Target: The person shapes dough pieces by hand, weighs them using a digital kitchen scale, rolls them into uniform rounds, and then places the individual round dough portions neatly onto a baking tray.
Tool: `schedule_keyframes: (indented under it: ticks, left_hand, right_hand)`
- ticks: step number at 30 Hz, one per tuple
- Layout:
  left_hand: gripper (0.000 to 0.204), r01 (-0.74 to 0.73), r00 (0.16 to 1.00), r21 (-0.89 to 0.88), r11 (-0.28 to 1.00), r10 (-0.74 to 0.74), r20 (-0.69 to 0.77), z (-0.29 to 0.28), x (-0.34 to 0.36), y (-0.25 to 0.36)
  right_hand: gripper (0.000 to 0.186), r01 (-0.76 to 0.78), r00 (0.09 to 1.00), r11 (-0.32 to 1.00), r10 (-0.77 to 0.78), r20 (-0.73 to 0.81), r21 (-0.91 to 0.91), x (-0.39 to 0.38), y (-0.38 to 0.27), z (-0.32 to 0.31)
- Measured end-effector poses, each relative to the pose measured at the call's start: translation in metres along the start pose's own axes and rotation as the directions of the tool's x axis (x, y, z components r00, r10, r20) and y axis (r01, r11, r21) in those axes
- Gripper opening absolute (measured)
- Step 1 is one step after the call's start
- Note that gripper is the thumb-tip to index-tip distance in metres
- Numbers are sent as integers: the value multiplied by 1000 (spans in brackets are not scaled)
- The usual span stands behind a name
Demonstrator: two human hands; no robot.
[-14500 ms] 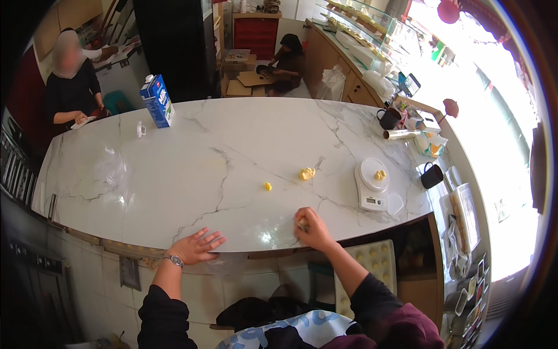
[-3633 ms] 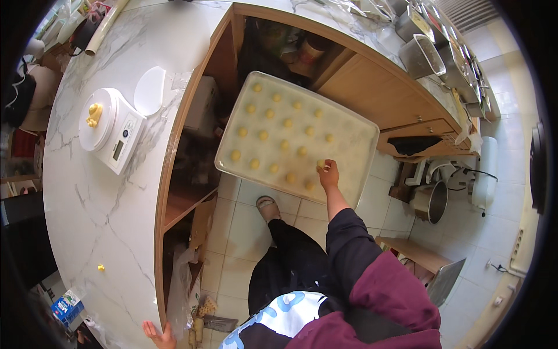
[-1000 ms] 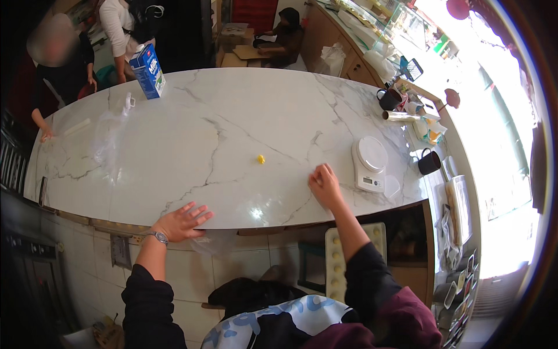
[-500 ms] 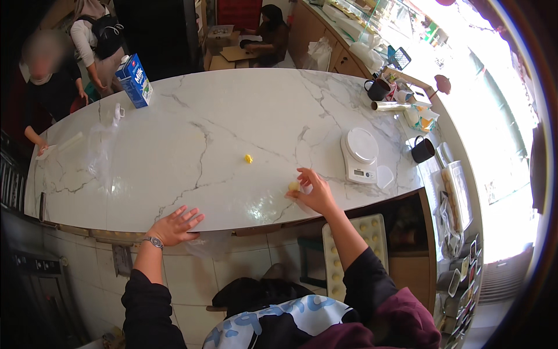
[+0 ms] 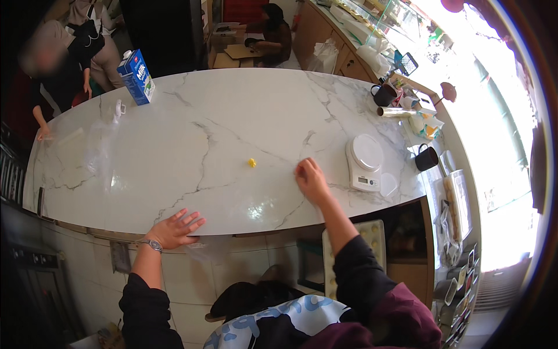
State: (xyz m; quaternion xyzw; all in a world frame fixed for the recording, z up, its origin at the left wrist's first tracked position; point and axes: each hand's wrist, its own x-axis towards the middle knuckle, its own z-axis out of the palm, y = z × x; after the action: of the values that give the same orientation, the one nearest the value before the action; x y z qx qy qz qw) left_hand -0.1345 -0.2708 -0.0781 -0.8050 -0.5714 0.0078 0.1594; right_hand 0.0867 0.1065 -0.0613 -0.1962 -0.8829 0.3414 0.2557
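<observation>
My left hand (image 5: 172, 229) rests with fingers spread on the near edge of the white marbled table (image 5: 174, 139). Clear plastic (image 5: 203, 249) hangs over the edge beside it. My right hand (image 5: 311, 177) is cupped down on the tabletop, its fingers curled together over a small pale dough ball that the hand now hides. A small yellow lump (image 5: 252, 163) lies on the table to the left of that hand. On its other side stands a white kitchen scale (image 5: 365, 160) with a round plate.
Below the table edge at right sits a tray (image 5: 329, 273) of pale balls. A blue milk carton (image 5: 136, 78) stands at the far left. Dark mugs (image 5: 426, 157) and a foil roll (image 5: 396, 111) are at the right. Other people (image 5: 70, 64) stand beyond the left end.
My right hand has moved a little away from me and closed over the dough ball, which showed at its fingertips before. My left hand has stayed in place.
</observation>
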Motion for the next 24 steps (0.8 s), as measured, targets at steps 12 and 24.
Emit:
schedule_keyframes:
  ticks: [12,24]
  left_hand:
    - [12,-1,999,-31,1000,2,37,-7,0,1]
    - [14,-12,998,-60,998,16,63,2,-10,-7]
  right_hand:
    - [8,-33,996,999,36,-83,34,-5,-8,5]
    - [58,-187,980,975,193,-38,122,-61,-23,-13]
